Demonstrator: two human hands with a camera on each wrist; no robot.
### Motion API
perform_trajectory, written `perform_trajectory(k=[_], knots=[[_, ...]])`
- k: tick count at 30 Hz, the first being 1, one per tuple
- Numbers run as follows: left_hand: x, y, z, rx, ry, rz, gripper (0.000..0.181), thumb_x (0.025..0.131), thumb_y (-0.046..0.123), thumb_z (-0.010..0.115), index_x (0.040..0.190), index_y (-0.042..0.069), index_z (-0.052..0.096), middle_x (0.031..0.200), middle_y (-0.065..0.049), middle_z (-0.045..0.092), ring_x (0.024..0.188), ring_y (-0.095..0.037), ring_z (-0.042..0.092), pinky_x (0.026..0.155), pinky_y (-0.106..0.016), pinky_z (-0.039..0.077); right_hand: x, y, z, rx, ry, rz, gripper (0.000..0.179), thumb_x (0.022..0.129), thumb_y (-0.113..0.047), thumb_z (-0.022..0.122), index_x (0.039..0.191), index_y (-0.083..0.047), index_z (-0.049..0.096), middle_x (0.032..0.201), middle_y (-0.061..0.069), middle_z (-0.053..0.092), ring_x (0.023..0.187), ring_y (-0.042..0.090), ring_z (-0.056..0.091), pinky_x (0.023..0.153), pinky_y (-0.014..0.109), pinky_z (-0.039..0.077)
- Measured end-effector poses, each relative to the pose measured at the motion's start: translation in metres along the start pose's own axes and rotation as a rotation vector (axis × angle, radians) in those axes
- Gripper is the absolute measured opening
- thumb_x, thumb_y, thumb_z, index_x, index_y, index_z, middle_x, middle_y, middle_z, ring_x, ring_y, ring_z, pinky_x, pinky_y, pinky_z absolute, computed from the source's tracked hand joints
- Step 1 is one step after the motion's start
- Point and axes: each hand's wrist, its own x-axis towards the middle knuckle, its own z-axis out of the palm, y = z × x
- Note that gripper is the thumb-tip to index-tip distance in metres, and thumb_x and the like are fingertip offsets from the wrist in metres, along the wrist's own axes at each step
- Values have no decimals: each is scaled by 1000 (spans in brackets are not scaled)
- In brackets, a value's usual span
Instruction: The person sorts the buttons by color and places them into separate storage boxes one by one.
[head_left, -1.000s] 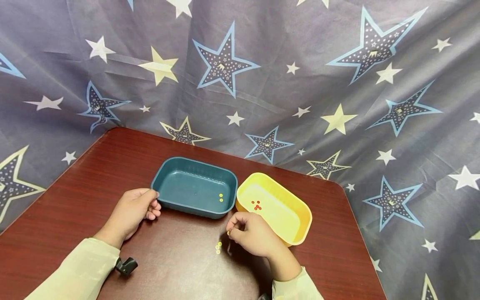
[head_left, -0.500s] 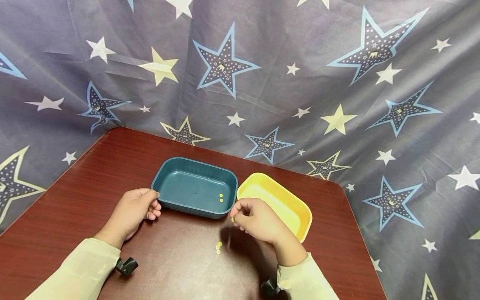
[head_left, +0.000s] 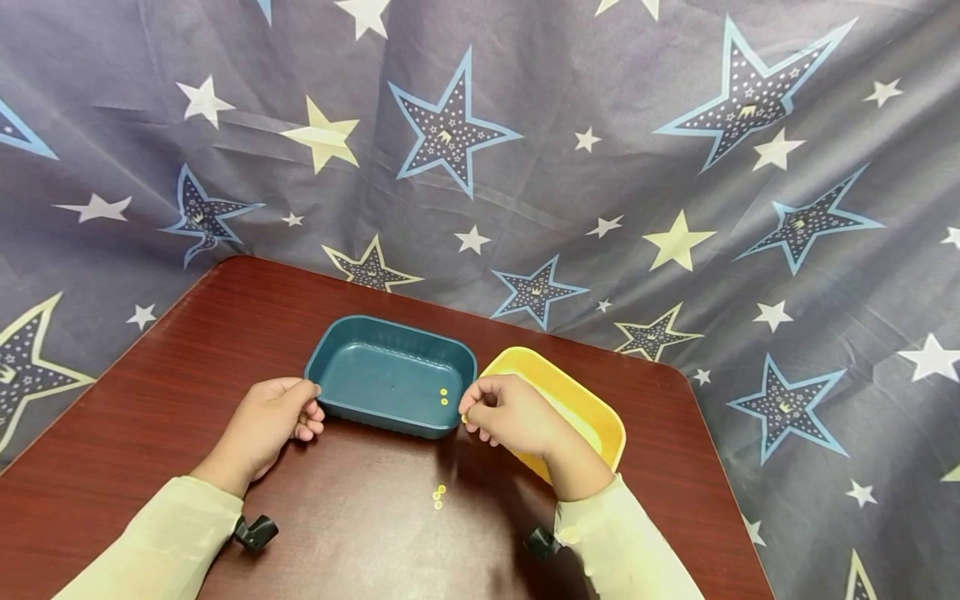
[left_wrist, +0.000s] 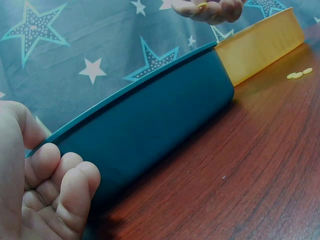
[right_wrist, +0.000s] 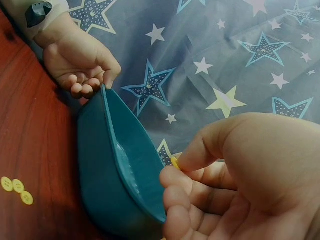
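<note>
My left hand (head_left: 270, 425) pinches the near left rim of a dark teal plastic tray (head_left: 390, 421) between thumb and fingers. Two yellow buttons (head_left: 444, 397) lie on that tray's floor, toward its right end. Between thumb and forefinger, my right hand (head_left: 517, 421) pinches a small yellow button (right_wrist: 175, 162). This hand is at the tray's right end, in front of a yellow tray (head_left: 558, 387) and hiding part of it. On the table in front of the trays, a few more yellow buttons (head_left: 438, 497) lie close together; the right wrist view shows their holes.
The two trays stand side by side on a reddish-brown wooden table (head_left: 330, 533). A grey curtain with stars (head_left: 525, 125) hangs behind the table and along its sides. Dark wrist devices (head_left: 257, 532) sit at both cuffs.
My right hand has risen and moved away from the loose buttons to the teal tray's right end, carrying its button. It now covers the red pieces seen earlier in the yellow tray. My left hand stays put.
</note>
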Motion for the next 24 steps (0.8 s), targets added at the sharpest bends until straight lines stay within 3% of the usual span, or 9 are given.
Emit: perform_trajectory(k=[11,20,24], knots=[[-1,0,1,4,3,5,25,101,16,55,91,-5,66,74,-4,68,63,-15,70,58,-31,63,17,-6,-13,127,-32,80,16,101,-13,64,107,0,70,90,24,69,67,26,59,59,27,54],[1,-3,0,6,7,-2,27,102,17,56,92,-6,66,74,-4,68,63,-15,70,58,-31,63,33,-11,-18,57,-15,95,18,103,-18,60,105,-5,72,91,20,71,65,21,60,58,32,56],[2,-4,-1,8,4,0,28,102,17,56,94,-7,66,74,-4,68,63,-15,70,58,-31,63,41,-14,-19,22,-24,91,19,103,-19,58,102,-7,73,91,18,70,71,27,63,59,33,57]])
